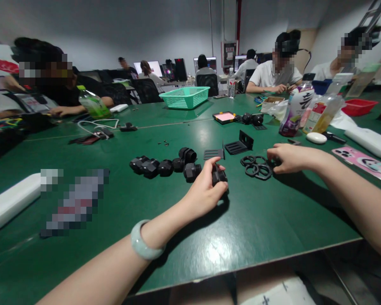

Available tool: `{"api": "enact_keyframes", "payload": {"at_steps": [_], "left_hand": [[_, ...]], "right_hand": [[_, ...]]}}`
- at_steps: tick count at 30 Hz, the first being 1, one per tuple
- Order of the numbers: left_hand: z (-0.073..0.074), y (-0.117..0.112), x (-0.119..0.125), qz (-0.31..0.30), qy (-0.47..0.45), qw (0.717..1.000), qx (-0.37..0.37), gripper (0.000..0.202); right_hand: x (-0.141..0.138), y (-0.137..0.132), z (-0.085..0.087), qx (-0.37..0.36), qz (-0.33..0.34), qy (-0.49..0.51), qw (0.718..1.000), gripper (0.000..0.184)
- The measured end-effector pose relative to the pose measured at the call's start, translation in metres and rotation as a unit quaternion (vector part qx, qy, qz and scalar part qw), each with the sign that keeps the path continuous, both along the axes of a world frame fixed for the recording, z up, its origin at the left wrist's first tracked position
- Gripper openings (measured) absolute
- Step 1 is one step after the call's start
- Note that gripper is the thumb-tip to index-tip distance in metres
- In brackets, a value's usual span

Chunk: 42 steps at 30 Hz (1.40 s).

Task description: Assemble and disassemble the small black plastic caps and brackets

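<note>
My left hand (206, 190) is closed around a small black plastic fitting (219, 176) that rests on the green table (257, 220). A pale bangle sits on that wrist. My right hand (288, 157) reaches to a cluster of black rings (256, 166), with its fingers pinched at the right edge of the cluster. What the fingers hold is hidden. A row of several black fittings (165, 166) lies left of my left hand. Two black slotted brackets (238, 146) lie behind the rings.
A teal basket (184, 96) stands at the back centre. Bottles (320, 111) and a red tray (358, 106) are at the right, a green bottle (93, 106) at the left. Other people sit around the table. A white case (9, 201) lies at the near left.
</note>
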<state>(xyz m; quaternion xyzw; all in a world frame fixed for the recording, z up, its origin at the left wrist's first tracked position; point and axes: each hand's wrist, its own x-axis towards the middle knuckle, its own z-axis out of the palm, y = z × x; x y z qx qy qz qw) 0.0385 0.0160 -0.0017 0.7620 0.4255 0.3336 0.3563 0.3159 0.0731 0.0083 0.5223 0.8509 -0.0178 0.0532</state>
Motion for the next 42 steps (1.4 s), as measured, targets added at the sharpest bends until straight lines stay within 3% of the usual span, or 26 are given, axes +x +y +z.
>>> {"api": "enact_keyframes", "payload": {"at_steps": [5,11,15,17,24,29,33,42], "left_hand": [[0.000,0.000,-0.001,-0.005,0.003,1.000,0.001,0.053],[0.001,0.000,-0.001,-0.004,0.000,1.000,-0.005,0.054],[0.000,0.000,-0.001,-0.006,-0.005,1.000,-0.001,0.054],[-0.001,0.000,-0.002,-0.006,-0.005,1.000,0.003,0.054],[0.002,-0.003,-0.001,-0.031,-0.007,0.999,-0.009,0.057],[0.007,-0.010,0.002,-0.081,-0.011,0.997,-0.009,0.060],[0.008,-0.011,0.002,-0.086,-0.018,0.996,-0.002,0.060],[0.009,-0.012,0.002,-0.100,0.015,0.995,0.019,0.059]], "right_hand": [[-0.017,-0.010,0.004,-0.003,0.056,0.041,0.998,0.036],[-0.024,-0.009,0.004,-0.003,0.063,0.061,0.996,0.028],[-0.021,-0.011,0.010,0.073,0.004,0.041,0.996,0.023],[-0.024,-0.015,0.014,0.112,0.007,0.060,0.992,0.023],[-0.062,-0.041,0.009,0.120,0.210,0.231,0.942,0.031],[-0.079,-0.058,0.000,0.116,0.272,0.289,0.911,0.035],[-0.081,-0.060,-0.002,0.113,0.277,0.315,0.901,0.035],[-0.084,-0.056,-0.011,0.111,0.220,0.390,0.887,0.036]]}}
